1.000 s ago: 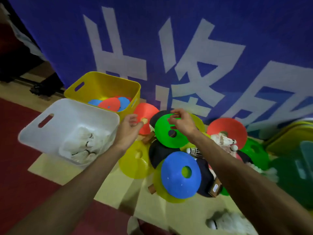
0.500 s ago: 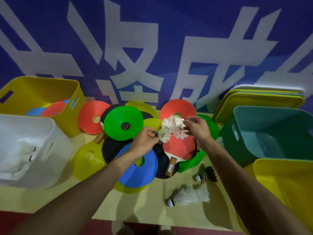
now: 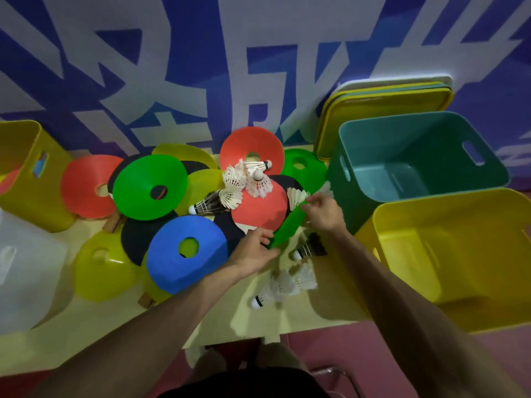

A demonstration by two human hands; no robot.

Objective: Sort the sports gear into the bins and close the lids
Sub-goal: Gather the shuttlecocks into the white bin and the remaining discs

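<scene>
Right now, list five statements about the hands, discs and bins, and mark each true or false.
1. The left hand and the right hand both hold the tilted green disc. True.
2. The teal bin holds shuttlecocks. False: its visible inside holds nothing.
3. The lids are closed on bins. False: they stand stacked behind the teal bin.
4. A white shuttlecock lies on the table nearer the person than the hands. True.
5. The blue disc lies in a bin. False: it lies outside, left of the left hand.
</scene>
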